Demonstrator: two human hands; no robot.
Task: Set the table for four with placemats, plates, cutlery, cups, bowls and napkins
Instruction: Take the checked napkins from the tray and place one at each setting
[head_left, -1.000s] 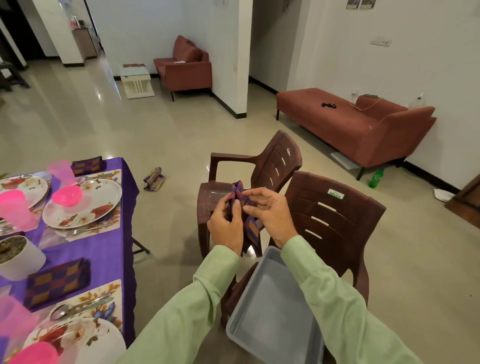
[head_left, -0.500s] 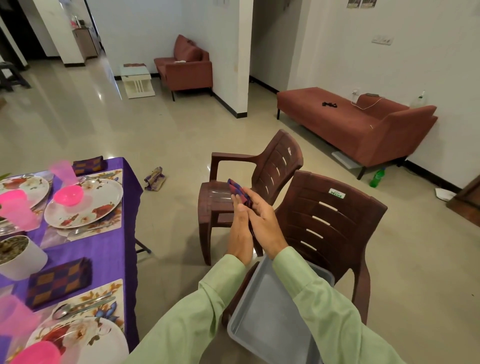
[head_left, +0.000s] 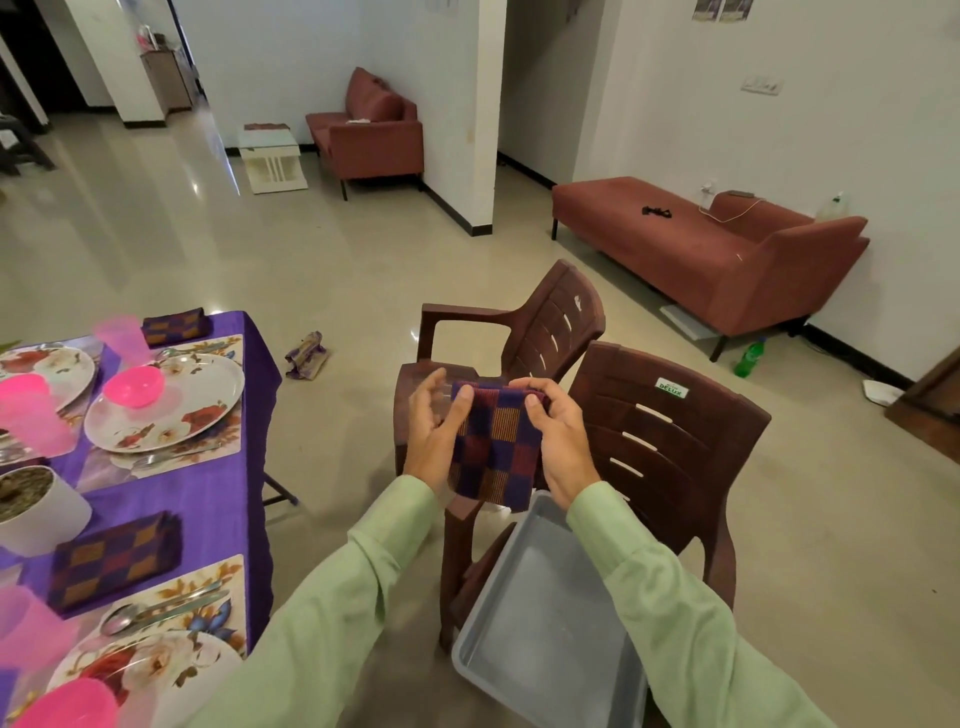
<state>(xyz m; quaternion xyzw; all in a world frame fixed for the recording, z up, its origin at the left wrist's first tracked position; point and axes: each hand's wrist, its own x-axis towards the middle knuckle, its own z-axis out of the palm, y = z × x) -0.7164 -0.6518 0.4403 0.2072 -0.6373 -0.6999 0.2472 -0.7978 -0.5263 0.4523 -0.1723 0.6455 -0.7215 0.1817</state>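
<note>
You hold the checked napkin (head_left: 493, 447), in purple, maroon and orange squares, spread flat and facing you between both hands, in the air in front of the two brown plastic chairs. Your left hand (head_left: 434, 431) takes its left edge: the thumb lies across the upper left corner and the fingers stand loosely spread behind. Your right hand (head_left: 558, 441) grips the upper right corner, with the fingers curled over the top edge and the palm along the right side. The napkin's lower edge hangs just above the far rim of a grey tray (head_left: 545, 613), which rests on the seat of the near chair (head_left: 670, 447). The far chair (head_left: 550, 332) stands just beyond it.

To your left is the table under a purple cloth (head_left: 208, 499). On it lie a folded napkin (head_left: 114, 564) beside a floral placemat (head_left: 218, 577) that carries a spoon (head_left: 161, 613), a floral plate (head_left: 171, 410) with a pink bowl (head_left: 134, 385) on it, a pink cup (head_left: 117, 338), and a second folded napkin (head_left: 174, 326) at the far corner. A white pot (head_left: 36, 512) stands near the left edge of the view.

A crumpled cloth (head_left: 306, 355) lies on the floor beyond the table. A rust sofa (head_left: 717, 260) lines the right wall, with a green bottle (head_left: 749, 357) on the floor beside it.
</note>
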